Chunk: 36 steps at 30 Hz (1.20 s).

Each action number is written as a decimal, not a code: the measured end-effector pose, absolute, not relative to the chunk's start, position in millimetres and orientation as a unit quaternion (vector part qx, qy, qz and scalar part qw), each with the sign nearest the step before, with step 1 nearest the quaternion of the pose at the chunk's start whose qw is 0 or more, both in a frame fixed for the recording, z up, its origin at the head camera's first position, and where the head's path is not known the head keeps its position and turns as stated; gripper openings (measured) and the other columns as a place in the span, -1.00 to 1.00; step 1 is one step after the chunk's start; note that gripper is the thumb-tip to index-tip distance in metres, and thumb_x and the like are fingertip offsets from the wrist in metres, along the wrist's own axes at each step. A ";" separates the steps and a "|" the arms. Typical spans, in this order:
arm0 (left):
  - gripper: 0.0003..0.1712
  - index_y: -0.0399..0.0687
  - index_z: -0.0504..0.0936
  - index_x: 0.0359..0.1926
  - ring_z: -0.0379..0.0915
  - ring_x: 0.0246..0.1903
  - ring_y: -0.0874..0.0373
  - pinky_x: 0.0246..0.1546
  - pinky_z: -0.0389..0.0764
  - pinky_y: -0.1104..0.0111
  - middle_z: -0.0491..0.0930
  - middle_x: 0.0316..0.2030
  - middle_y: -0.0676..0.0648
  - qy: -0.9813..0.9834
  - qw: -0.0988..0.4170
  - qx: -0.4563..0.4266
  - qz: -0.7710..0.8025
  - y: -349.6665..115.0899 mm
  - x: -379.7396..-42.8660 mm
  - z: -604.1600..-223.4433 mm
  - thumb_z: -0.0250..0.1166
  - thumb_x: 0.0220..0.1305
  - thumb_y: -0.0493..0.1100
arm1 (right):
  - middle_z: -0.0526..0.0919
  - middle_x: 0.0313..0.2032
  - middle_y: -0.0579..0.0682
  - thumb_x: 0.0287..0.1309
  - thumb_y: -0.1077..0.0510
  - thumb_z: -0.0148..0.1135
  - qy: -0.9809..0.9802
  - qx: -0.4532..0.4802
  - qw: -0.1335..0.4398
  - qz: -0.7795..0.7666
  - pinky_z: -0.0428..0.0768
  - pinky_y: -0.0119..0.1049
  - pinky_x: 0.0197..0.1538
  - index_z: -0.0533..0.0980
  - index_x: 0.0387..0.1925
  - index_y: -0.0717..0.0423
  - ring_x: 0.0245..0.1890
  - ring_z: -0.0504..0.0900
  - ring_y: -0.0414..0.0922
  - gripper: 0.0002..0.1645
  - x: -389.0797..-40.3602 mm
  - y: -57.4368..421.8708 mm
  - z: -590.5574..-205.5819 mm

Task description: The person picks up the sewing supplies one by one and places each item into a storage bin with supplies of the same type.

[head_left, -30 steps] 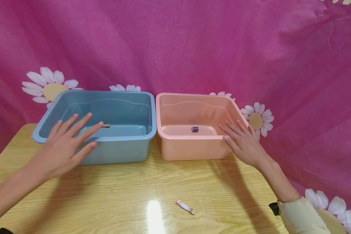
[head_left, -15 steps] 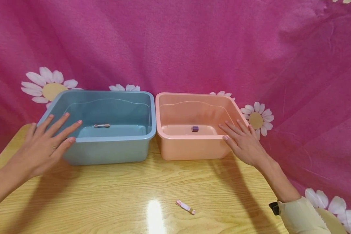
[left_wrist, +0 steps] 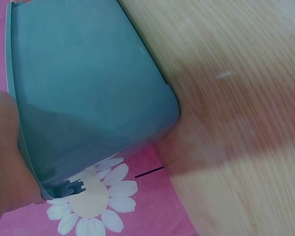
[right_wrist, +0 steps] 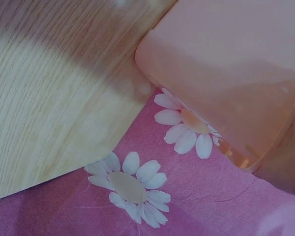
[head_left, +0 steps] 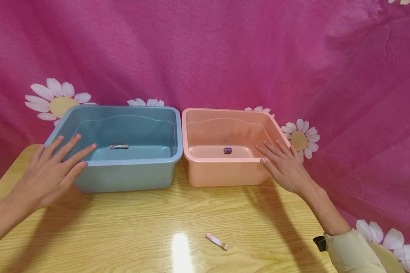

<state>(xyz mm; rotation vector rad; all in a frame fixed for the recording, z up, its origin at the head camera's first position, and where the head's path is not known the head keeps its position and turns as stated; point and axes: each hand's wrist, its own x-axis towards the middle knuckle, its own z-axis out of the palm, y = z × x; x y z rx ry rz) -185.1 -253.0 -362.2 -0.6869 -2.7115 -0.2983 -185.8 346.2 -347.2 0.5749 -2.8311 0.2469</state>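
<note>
My left hand (head_left: pixel 51 172) lies over the near left corner of a blue plastic tub (head_left: pixel 130 174), fingers spread and straight. In the left wrist view, part of that hand (left_wrist: pixel 7 162) shows right at the tub's rim. Over the near right corner of a pink tub (head_left: pixel 225 173) is my right hand (head_left: pixel 286 168), its fingers extended too. A small, slim, pale looped thing (head_left: pixel 119 146) rests on the blue tub's floor. Inside the pink tub lies a purple spool of thread (head_left: pixel 227 150). Neither hand grips anything small.
Both tubs stand side by side on a wooden table (head_left: pixel 133 227), backed by a magenta cloth (head_left: pixel 205 57) with daisy prints. Nearer to me on the table lies a small narrow strip (head_left: pixel 216 241), white in the middle with reddish and gold ends.
My left hand has moved left along the blue tub to its near left corner, uncovering more of the pale looped thing. The right hand and both tubs have stayed put.
</note>
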 end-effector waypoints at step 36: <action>-0.39 0.33 0.16 0.54 -0.24 0.47 -0.34 0.31 -0.27 -0.38 0.11 0.48 -0.27 -0.949 0.168 -0.240 -0.113 -252.8 -182.1 -363.5 0.00 0.55 0.07 | 0.71 -0.19 -0.01 0.08 0.41 0.44 -0.867 0.171 0.162 0.440 0.64 -0.41 -0.06 0.64 -0.11 0.21 -0.16 0.69 -0.20 -0.69 -118.6 282.4 -355.1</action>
